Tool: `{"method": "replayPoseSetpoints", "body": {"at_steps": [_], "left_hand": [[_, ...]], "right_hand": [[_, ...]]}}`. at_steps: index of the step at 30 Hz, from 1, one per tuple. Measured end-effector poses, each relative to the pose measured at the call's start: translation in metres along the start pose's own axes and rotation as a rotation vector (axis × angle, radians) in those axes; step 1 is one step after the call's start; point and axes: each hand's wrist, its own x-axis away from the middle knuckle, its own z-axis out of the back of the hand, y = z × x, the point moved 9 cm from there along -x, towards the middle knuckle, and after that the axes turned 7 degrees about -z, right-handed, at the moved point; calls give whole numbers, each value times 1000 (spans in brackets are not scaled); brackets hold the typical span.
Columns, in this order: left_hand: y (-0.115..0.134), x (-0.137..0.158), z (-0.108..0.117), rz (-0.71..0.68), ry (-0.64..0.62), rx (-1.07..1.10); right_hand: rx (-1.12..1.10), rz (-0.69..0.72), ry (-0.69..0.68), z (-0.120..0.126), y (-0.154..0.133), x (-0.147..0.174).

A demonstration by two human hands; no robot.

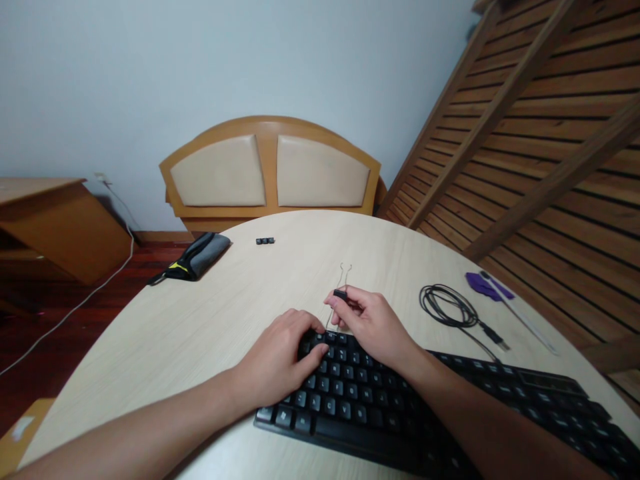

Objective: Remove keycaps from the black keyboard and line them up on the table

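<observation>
Partly hidden, wire tool (341,294) pinched in right hand (374,321); left hand (286,348) clasps keyboard (345,408) (cut off lower right).

one keyboard (345,390) lay on one tabletop (175,347), with two hands (283,350) and one wire tool (340,294) at it; three keycaps (265,241) and one pouch (203,257) sat beyond its left end, one cable (473,317), one cloth (476,285) and one brush (520,313) beyond its right half.

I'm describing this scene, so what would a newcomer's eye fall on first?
Probably the long black keyboard, slanting across the near side of the pale, round-edged table, with the left hand on its far left corner. At its far edge, the right hand holds a metal wire tool with curled ends. Behind the table, an arched, light-brown wooden panel carries two cream pads.
</observation>
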Motion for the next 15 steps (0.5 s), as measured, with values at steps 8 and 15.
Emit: {"method": "replayPoseSetpoints", "body": {"at_steps": [8, 15], "left_hand": [[2, -2, 1, 1, -3, 1], [3, -1, 1, 9, -7, 3]], "right_hand": [[-7, 3, 27, 2, 2, 0], [-6, 4, -4, -1, 3, 1]]}}
